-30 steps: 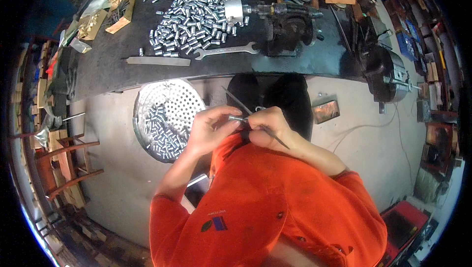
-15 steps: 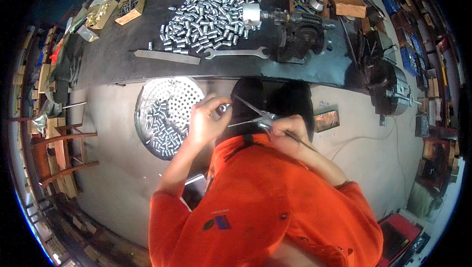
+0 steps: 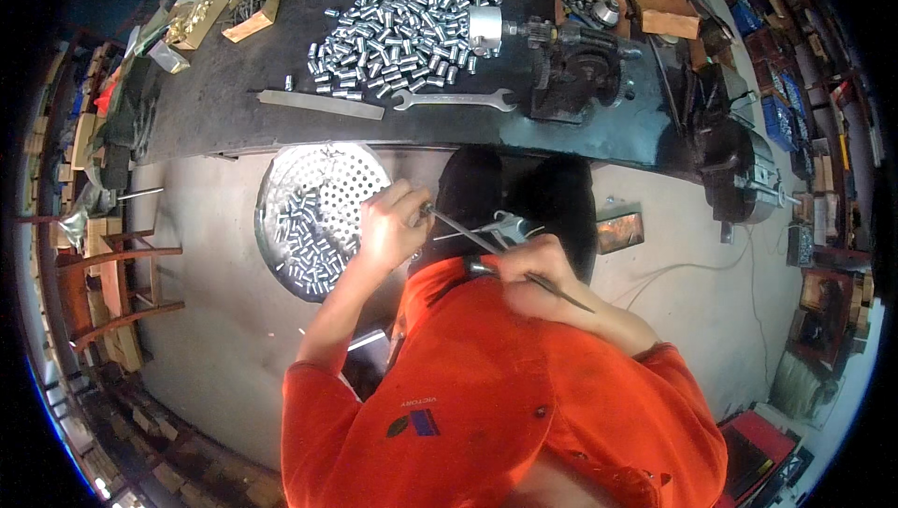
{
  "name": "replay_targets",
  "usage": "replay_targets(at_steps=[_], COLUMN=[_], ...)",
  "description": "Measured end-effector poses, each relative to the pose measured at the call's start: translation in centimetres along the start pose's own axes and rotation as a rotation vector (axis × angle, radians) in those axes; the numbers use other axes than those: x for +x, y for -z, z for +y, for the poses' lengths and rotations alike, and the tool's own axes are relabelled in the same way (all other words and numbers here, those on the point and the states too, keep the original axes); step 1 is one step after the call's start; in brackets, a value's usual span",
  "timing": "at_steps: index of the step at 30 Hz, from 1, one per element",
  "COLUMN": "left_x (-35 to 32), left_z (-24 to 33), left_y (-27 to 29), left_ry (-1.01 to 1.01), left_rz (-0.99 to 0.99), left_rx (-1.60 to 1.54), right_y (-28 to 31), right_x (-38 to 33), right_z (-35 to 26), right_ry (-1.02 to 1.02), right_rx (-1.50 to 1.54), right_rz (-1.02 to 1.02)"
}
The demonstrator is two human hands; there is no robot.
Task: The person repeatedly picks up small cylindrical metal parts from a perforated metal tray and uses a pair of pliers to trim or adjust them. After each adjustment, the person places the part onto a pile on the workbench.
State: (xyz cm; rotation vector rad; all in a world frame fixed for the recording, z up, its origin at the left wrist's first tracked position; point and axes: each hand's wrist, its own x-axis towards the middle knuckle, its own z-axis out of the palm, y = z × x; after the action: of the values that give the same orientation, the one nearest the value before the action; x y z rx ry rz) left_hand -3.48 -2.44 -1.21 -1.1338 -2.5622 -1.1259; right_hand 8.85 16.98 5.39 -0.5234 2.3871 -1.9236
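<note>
My left hand (image 3: 391, 225) is closed around a small metal cylinder (image 3: 424, 214), mostly hidden by the fingers. My right hand (image 3: 535, 268) grips a long thin file (image 3: 465, 231); its far end meets the cylinder at my left fingers, and its dark pointed end sticks out past my right wrist. A short shiny piece (image 3: 479, 267) shows by the right fingertips; I cannot tell whether it is held. Behind the file, a silver caliper-like tool (image 3: 510, 225) lies across my dark trouser legs.
Many metal cylinders (image 3: 402, 36) are heaped on the dark bench (image 3: 215, 106), near a flat bar (image 3: 318, 104), an open-end wrench (image 3: 454, 99) and a dark machine fixture (image 3: 575, 73). Left of my legs, a perforated round basket (image 3: 351, 171) holds more cylinders. A bench vise (image 3: 744, 171) stands right.
The file's far end has come down and left to the cylinder in my left hand. My right hand has shifted slightly down and left; the left wrist has turned a little.
</note>
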Motion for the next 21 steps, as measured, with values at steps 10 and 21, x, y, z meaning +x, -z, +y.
replay_targets(at_steps=[10,21], left_x=[1.8,19.2], left_z=[0.8,-8.6], left_y=[-1.2,2.4], left_ry=[-0.131,0.162], left_rz=[-0.106,0.158], left_rx=[-0.041,0.09], right_y=[-0.4,1.1], right_x=[1.0,-1.6], right_z=[3.8,2.0], right_ry=[-0.034,-0.105], right_rx=[-0.003,0.0], right_rz=[0.111,0.217])
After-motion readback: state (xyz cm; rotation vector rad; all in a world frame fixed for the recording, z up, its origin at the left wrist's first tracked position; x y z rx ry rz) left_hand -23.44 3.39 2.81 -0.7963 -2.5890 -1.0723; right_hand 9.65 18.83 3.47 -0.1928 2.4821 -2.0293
